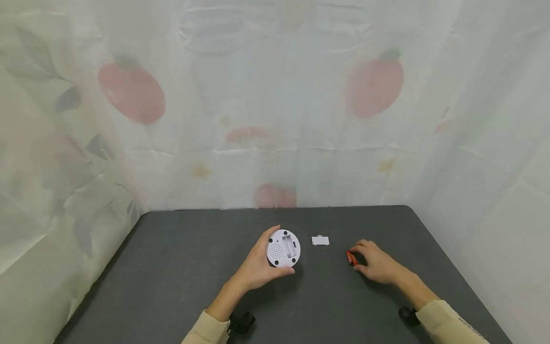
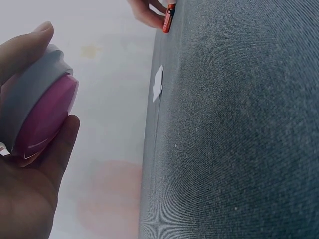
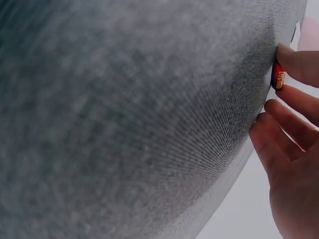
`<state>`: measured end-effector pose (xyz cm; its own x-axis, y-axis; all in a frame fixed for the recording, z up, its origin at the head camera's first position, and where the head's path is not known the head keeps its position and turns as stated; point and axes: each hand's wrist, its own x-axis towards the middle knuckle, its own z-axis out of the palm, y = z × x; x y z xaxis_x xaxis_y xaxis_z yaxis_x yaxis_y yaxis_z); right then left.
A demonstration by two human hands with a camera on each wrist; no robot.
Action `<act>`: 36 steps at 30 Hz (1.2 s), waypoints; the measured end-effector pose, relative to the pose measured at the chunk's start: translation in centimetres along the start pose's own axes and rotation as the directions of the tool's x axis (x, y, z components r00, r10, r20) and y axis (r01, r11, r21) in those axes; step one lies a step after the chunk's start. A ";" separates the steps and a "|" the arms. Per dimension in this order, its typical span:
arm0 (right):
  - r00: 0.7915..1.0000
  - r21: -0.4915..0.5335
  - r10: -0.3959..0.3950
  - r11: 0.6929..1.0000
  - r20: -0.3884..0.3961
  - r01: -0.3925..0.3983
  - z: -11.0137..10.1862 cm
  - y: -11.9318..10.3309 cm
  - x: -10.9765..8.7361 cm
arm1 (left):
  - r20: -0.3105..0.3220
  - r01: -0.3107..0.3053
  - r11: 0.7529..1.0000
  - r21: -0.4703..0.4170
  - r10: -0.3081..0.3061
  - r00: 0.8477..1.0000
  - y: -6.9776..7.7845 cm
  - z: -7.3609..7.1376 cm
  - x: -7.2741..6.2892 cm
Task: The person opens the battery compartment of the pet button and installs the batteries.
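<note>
One outstretched left hand (image 1: 258,263) clasps a round device (image 1: 277,252) left of the white cover (image 1: 320,241), battery slot (image 1: 289,246) upward, running near-to-far, while the right hand (image 1: 379,265) pinches red batteries (image 1: 351,258) on the cover's right.

A screened-off booth, fitted out as a recording station, is shown: a dark desk (image 1: 185,272) is closed in at the back and on both sides by creased, pale sheeting (image 1: 311,105), which is printed with red fruit (image 1: 132,93), grey leaves (image 1: 100,146) and yellow stars (image 1: 386,166), and black cameras (image 1: 244,323) are worn at both wrists. Whether the booth is housed in a home, a lab or an office cannot be told.
</note>
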<state>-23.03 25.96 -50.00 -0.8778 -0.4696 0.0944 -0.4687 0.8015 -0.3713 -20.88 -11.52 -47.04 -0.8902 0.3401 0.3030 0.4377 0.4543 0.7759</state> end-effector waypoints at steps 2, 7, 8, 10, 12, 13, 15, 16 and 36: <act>1.000 0.002 0.001 1.000 -0.008 -0.001 0.0 0.0 0.1 | -0.003 -0.006 1.000 0.004 0.006 1.000 0.0 0.1 0.0; 0.999 0.022 0.018 1.000 -0.035 -0.017 -0.1 -0.1 0.0 | -0.011 -0.025 1.000 -0.002 0.025 1.000 0.1 0.1 0.0; 0.999 0.032 0.027 0.999 -0.041 -0.025 -0.1 -0.2 0.0 | -0.011 -0.026 1.000 -0.002 0.026 1.000 0.1 0.1 0.0; 0.998 0.060 0.046 0.997 -0.051 -0.043 -0.1 -0.4 0.0 | -0.009 -0.025 1.000 -0.008 0.025 1.000 0.2 0.1 0.1; 0.995 0.103 0.083 0.992 -0.056 -0.077 0.0 -0.7 -0.1 | -0.007 -0.018 1.000 -0.011 0.018 1.000 0.3 0.1 0.1; 0.994 0.127 0.096 0.988 -0.058 -0.088 0.0 -0.8 -0.1 | -0.006 -0.015 1.000 -0.015 0.014 1.000 0.3 0.1 0.0; 0.992 0.177 0.110 0.979 -0.067 -0.097 0.0 -1.0 0.0 | -0.006 -0.008 1.000 -0.022 0.008 1.000 0.3 0.2 0.0; 0.990 0.200 0.113 0.975 -0.079 -0.096 0.0 -1.1 0.0 | -0.006 -0.003 1.000 -0.025 0.003 1.000 0.3 0.2 0.0; 0.983 0.541 0.107 0.841 -0.146 -0.011 0.7 -5.0 1.3 | 0.012 0.030 0.999 -0.017 -0.030 0.999 0.4 0.5 -0.3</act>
<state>-21.80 21.09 -48.69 -0.9279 -0.3221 0.1880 -0.3310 0.4792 -0.8129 -20.42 -11.05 -47.13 -0.9012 0.3364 0.2731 0.4086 0.4499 0.7942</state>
